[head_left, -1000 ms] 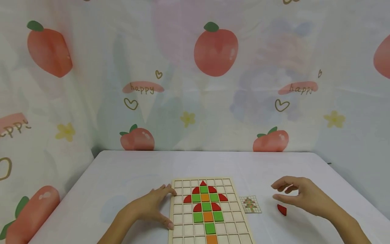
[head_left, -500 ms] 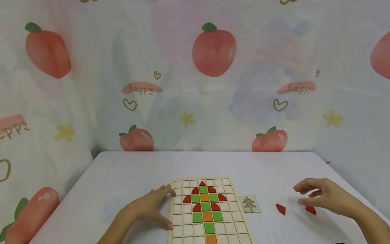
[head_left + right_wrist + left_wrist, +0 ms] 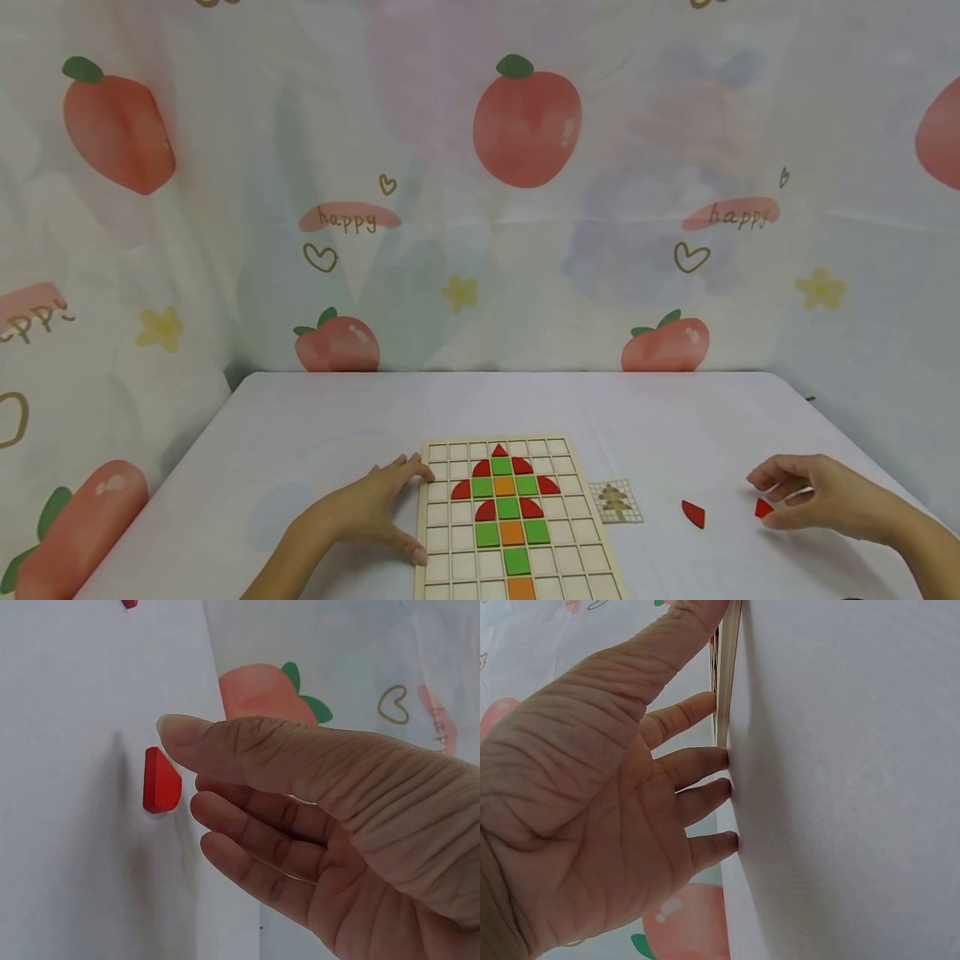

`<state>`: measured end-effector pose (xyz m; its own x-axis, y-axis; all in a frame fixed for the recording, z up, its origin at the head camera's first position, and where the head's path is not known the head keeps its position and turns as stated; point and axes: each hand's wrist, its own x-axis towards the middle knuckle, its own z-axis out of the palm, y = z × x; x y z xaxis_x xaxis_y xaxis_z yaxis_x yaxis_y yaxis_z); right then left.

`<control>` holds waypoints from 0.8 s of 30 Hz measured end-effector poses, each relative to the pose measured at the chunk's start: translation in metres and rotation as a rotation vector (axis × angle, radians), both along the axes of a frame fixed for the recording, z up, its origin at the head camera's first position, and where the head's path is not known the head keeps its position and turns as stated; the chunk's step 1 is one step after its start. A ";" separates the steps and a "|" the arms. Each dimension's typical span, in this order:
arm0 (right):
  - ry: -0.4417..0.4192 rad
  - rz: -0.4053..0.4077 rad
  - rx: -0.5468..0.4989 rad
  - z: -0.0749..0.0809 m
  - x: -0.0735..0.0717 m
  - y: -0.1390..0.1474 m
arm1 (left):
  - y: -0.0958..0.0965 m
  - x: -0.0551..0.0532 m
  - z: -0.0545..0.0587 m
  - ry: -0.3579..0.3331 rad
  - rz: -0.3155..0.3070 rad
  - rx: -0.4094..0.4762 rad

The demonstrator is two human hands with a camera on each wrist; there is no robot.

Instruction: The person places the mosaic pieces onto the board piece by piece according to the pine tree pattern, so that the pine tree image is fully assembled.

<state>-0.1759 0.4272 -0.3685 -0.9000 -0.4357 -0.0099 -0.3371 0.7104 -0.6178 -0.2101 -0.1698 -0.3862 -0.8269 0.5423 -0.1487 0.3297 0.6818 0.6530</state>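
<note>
A wooden grid board (image 3: 458,565) bears green, orange and red tiles set in a tree-like pattern. My left hand (image 3: 367,506) rests at its left edge, thumb and fingertips spread along the rim; in the left wrist view the fingers (image 3: 697,765) reach to the board's side. On the right, my right hand (image 3: 832,497) hovers low over a red quarter-round tile (image 3: 162,781), thumb and forefinger apart on either side of it. The thumb tip hides part of that tile in the head view. Another red quarter-round tile (image 3: 693,514) lies to the hand's left.
A small pattern card (image 3: 617,502) with a tree picture lies against the board's right side. The white-covered table (image 3: 337,408) ends at a fruit-printed curtain (image 3: 525,250). A dark rounded edge peeks in at the bottom right of the head view.
My right hand has moved right, away from the first red tile, and down to the second, which came into sight beneath it. My left hand stays at the board.
</note>
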 end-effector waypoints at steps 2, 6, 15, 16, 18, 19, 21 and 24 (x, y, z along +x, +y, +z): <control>-0.031 0.002 -0.008 -0.002 -0.001 0.003 | 0.000 0.000 0.000 0.002 -0.001 0.000; -0.079 -0.001 -0.025 -0.007 -0.001 0.005 | 0.000 0.000 0.000 0.002 0.003 -0.007; 0.025 0.017 0.008 -0.013 -0.002 0.001 | 0.000 0.000 0.001 -0.001 0.012 -0.013; 0.039 0.019 0.008 -0.014 -0.002 0.000 | 0.000 0.000 0.000 0.000 0.012 -0.013; 0.061 0.024 0.007 -0.016 -0.002 -0.003 | 0.000 0.000 0.000 0.002 0.011 -0.012; 0.067 0.023 0.007 -0.017 -0.002 -0.005 | 0.000 0.000 0.000 0.001 0.012 -0.012; 0.075 0.020 0.010 -0.018 -0.003 -0.008 | 0.000 0.000 0.000 0.005 0.009 -0.010; 0.058 0.001 0.024 -0.018 -0.004 -0.013 | 0.000 0.000 0.000 0.004 0.008 -0.010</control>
